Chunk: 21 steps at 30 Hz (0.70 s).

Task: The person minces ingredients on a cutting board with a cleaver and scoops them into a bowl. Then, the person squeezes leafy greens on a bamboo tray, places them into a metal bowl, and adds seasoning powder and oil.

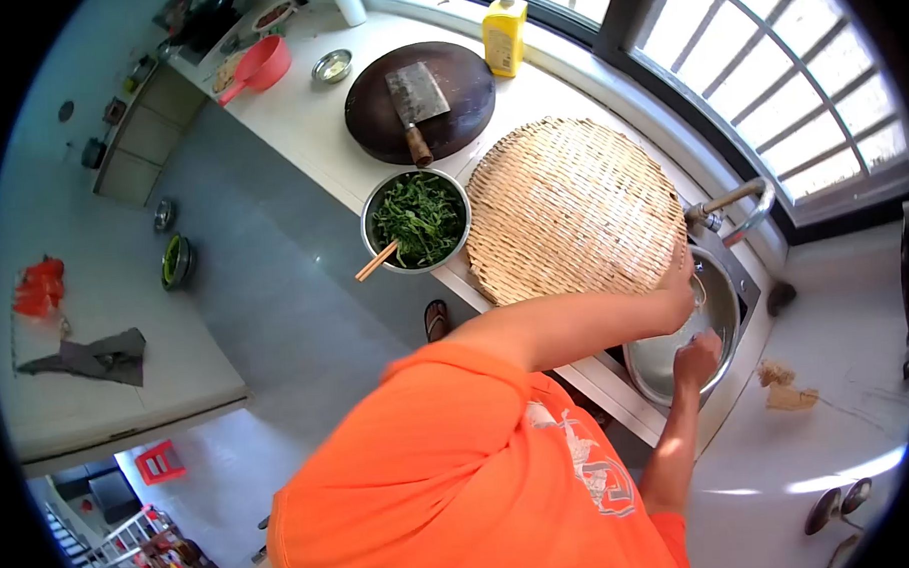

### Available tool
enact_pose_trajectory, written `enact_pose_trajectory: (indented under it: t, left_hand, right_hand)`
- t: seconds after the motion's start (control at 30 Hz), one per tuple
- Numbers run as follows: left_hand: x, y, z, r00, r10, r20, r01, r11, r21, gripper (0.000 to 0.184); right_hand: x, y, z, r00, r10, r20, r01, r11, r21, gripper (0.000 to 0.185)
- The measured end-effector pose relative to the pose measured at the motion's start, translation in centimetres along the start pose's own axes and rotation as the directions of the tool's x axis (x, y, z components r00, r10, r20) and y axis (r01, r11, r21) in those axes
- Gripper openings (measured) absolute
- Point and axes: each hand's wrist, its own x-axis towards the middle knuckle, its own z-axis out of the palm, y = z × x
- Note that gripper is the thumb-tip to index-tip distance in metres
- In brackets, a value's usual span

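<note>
Both of my hands are over the round steel sink at the right. My left hand is at its far side, by the edge of the woven mat and below the faucet. A small shiny curved rim shows beside its fingers; what it belongs to, I cannot make out. Closer to the sink's near edge, my right hand is closed like a fist, and whatever it grips is hidden. Water seems to lie in the sink. The large round woven bamboo mat lies flat on the counter left of the sink.
A steel bowl of leafy greens with chopsticks stands at the counter edge. Behind it, a cleaver lies on a round chopping board. A yellow bottle, small metal bowl and red pan stand farther along.
</note>
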Motion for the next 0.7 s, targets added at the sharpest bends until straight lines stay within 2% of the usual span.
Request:
enact_pose_trajectory:
  t: [0.07, 0.13, 0.17, 0.2, 0.23, 0.27, 0.3, 0.33, 0.37, 0.4, 0.43, 0.5, 0.57, 0.6, 0.7]
  left_hand:
    - [-4.1, -2.1, -3.6, 0.95, -0.241, 0.198, 0.294, 0.905, -0.308, 0.03]
    - [-9.6, -6.5, -6.3, 0.97, -0.23, 0.078, 0.242, 0.947, -0.213, 0.024]
    - [-11.9, -9.3, -6.8, 0.958, -0.272, 0.088, 0.286, 0.902, -0.322, 0.022]
    - [-14.4, -12.0, -6.9, 0.941, -0.322, 0.105, 0.335, 0.838, -0.431, 0.019]
    - [-17.2, -14.4, -6.4, 0.91, -0.412, -0.038, 0.34, 0.796, -0.501, 0.016]
    - [-20.1, -17.4, -6.4, 0.903, -0.42, -0.09, 0.325, 0.804, -0.498, 0.014]
    - [-23.4, -19.7, -7.0, 0.83, -0.527, -0.181, 0.376, 0.77, -0.516, 0.016]
    - [-26.7, -22.7, -6.5, 0.744, -0.584, -0.325, 0.37, 0.765, -0.527, 0.014]
    - [-30.0, -25.1, -6.4, 0.614, -0.656, -0.439, 0.363, 0.728, -0.581, 0.017]
    - [-33.3, -27.5, -6.3, 0.459, -0.712, -0.531, 0.345, 0.694, -0.632, 0.028]
    - [-36.4, -29.4, -6.1, 0.416, -0.785, -0.46, 0.417, 0.614, -0.671, 0.026]
    - [-42.1, -31.9, -4.4, 0.317, -0.895, -0.315, 0.635, 0.447, -0.63, 0.034]
    - [-46.4, -32.9, -1.8, 0.362, -0.922, -0.137, 0.724, 0.371, -0.582, 0.041]
    - [-47.6, -33.3, -0.8, 0.38, -0.923, -0.052, 0.763, 0.345, -0.546, 0.044]
    - [-49.4, -32.8, 1.7, 0.458, -0.875, 0.157, 0.67, 0.224, -0.708, 0.043]
  right_hand:
    - [-2.7, -4.6, 0.5, 0.995, 0.099, -0.006, -0.089, 0.914, 0.396, 0.028]
    - [-5.8, -11.2, -2.0, 1.0, -0.008, 0.006, 0.004, 0.899, 0.438, 0.028]
    - [-6.2, -14.2, -2.7, 0.997, -0.074, 0.004, 0.064, 0.889, 0.453, 0.028]
    - [-6.6, -16.1, -2.0, 0.979, -0.192, -0.073, 0.205, 0.894, 0.398, 0.027]
    - [-7.1, -18.0, -1.3, 0.94, -0.311, -0.139, 0.34, 0.881, 0.328, 0.027]
    - [-7.4, -21.0, -2.2, 0.891, -0.43, -0.144, 0.454, 0.857, 0.245, 0.027]
    - [-8.0, -24.3, -3.1, 0.833, -0.538, -0.13, 0.553, 0.818, 0.159, 0.028]
    - [-8.8, -26.9, -2.4, 0.834, -0.537, -0.129, 0.55, 0.789, 0.274, 0.028]
    - [-9.3, -29.5, -1.5, 0.833, -0.538, -0.13, 0.543, 0.747, 0.384, 0.028]
    - [-9.9, -32.5, -0.9, 0.812, -0.579, -0.07, 0.545, 0.71, 0.446, 0.031]
    - [-10.9, -35.4, -0.4, 0.792, -0.611, -0.008, 0.529, 0.678, 0.51, 0.034]
    - [-12.7, -41.3, 0.3, 0.605, -0.796, -0.014, 0.721, 0.541, 0.434, 0.039]
    - [-14.2, -46.0, 1.9, 0.443, -0.896, 0.039, 0.801, 0.415, 0.431, 0.049]
    - [-14.6, -48.4, 2.6, 0.375, -0.925, 0.058, 0.839, 0.366, 0.403, 0.047]
    - [-16.9, -53.1, 4.9, 0.203, -0.967, 0.151, 0.918, 0.242, 0.314, 0.039]
